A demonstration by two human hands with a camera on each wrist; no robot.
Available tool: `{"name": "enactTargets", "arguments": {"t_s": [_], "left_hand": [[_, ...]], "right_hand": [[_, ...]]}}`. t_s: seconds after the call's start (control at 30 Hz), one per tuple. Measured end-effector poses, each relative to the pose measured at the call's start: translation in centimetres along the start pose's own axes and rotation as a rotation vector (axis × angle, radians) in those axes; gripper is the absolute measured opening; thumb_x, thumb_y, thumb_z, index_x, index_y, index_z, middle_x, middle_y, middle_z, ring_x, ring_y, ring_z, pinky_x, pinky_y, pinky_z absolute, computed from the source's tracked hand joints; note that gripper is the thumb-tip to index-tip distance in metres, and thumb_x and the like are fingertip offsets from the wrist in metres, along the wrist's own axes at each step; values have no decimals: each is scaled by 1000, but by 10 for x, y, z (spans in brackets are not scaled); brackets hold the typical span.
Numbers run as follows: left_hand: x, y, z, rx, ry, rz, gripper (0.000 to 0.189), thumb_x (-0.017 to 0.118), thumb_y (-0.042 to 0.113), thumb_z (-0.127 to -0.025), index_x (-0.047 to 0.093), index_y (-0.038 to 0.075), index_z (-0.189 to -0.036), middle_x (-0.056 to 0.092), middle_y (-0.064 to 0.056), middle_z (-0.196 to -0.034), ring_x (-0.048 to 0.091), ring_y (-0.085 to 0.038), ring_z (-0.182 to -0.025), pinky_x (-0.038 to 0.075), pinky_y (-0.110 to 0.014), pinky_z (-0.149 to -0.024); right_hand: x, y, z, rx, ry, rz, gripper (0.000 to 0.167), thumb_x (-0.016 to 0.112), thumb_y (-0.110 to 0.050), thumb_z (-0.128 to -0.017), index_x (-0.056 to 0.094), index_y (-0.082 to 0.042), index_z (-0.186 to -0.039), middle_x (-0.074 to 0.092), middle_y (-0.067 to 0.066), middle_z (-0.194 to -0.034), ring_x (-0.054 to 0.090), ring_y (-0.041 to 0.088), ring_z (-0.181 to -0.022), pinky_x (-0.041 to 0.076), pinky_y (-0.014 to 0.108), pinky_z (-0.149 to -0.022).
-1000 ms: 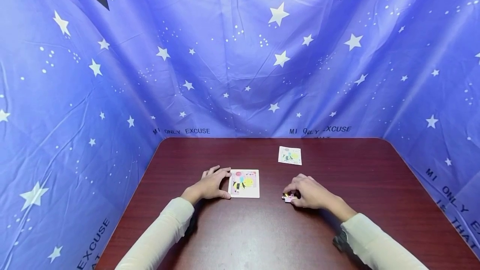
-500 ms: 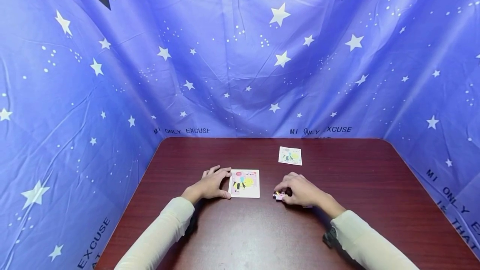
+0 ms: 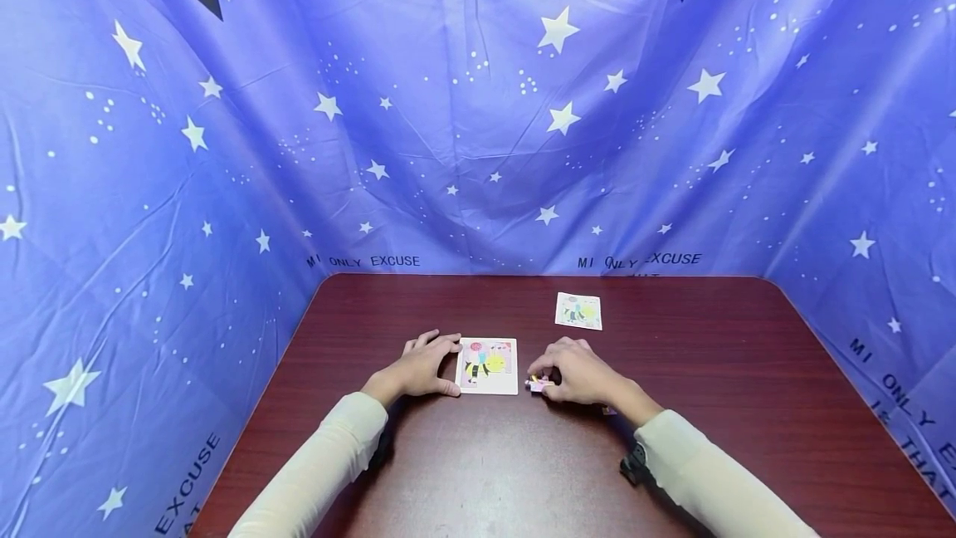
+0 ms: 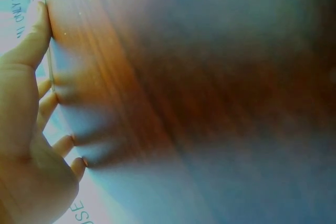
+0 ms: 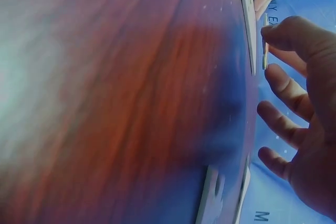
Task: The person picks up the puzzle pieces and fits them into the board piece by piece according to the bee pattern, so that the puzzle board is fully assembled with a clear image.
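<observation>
Two hands work over a dark red-brown counter (image 3: 523,455), and three printed things lie on it: one square puzzle board (image 3: 487,365) with a bee picture, one small loose puzzle piece (image 3: 536,383), and one separate picture card (image 3: 578,310) with the same bee, farther back and to the right, well apart from both hands. A sliver of something pale shows under the right wrist; it is too hidden to name.

The left hand (image 3: 420,369) lies on the counter against the board's left edge, fingers nearly straight, its index fingertip and thumb touching that edge; it grips nothing. In the left wrist view the fingers (image 4: 62,146) spread flat on the wood.

The right hand (image 3: 577,372) pinches the puzzle piece between thumb and curled fingertips, low over the counter and just beside the board's lower right corner, not yet on it. In the right wrist view the piece (image 5: 265,45) shows edge-on at the fingertip, parallel to the board's edge (image 5: 249,24) and close to it, so it lies flat rather than tilted. The piece is too small to tell a long axis or which way its print faces.

Nothing lies between the piece and the board. Blue star-printed cloth (image 3: 478,123) walls the counter on three sides
</observation>
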State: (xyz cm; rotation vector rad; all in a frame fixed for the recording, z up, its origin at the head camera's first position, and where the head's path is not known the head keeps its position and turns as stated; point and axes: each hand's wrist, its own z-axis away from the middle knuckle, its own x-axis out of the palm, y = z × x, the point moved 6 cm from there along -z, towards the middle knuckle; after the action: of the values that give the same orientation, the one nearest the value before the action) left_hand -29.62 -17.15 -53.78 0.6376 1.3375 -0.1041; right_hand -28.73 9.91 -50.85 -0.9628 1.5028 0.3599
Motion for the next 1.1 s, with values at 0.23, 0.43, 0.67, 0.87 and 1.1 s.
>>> {"name": "enactTargets", "arguments": {"t_s": [0.23, 0.43, 0.67, 0.87, 1.1], "left_hand": [[-1, 2, 0, -2, -10, -1, 83, 82, 56, -77, 53, 17, -144, 39, -5, -164, 26, -44, -152, 25, -65, -114], [-2, 1, 0, -11, -6, -6, 83, 82, 56, -77, 53, 18, -145, 39, -3, -164, 25, -43, -153, 24, -64, -115], [0, 1, 0, -2, -11, -10, 83, 81, 56, -77, 53, 17, -145, 39, -4, -164, 26, -44, -152, 25, -65, -114], [-1, 2, 0, 2, -3, -2, 82, 81, 56, -77, 54, 17, -144, 40, -5, -163, 26, -45, -151, 26, -65, -113], [-1, 0, 0, -9, -14, -4, 83, 81, 57, -78, 52, 18, -145, 38, -3, -164, 25, -43, -152, 24, -65, -114]], "right_hand": [[8, -7, -15, -10, -9, 0, 27, 77, -27, -79, 79, -29, -106, 68, -16, -89, 58, 15, -101, 38, 37, -83], [14, -16, -30, -25, -9, 3, 26, 77, -27, -78, 79, -29, -104, 66, -14, -88, 58, 17, -99, 39, 39, -82], [23, -24, -45, -10, -54, 1, 28, 78, -30, -78, 79, -29, -106, 72, -9, -105, 59, 20, -107, 41, 42, -86], [29, -30, -54, -3, -67, -11, 31, 78, -31, -79, 79, -28, -110, 71, -9, -103, 57, 17, -103, 40, 39, -84], [37, -35, -64, 6, -93, 9, 32, 77, -32, -80, 78, -29, -112, 67, -12, -95, 54, 15, -98, 37, 36, -82]]}}
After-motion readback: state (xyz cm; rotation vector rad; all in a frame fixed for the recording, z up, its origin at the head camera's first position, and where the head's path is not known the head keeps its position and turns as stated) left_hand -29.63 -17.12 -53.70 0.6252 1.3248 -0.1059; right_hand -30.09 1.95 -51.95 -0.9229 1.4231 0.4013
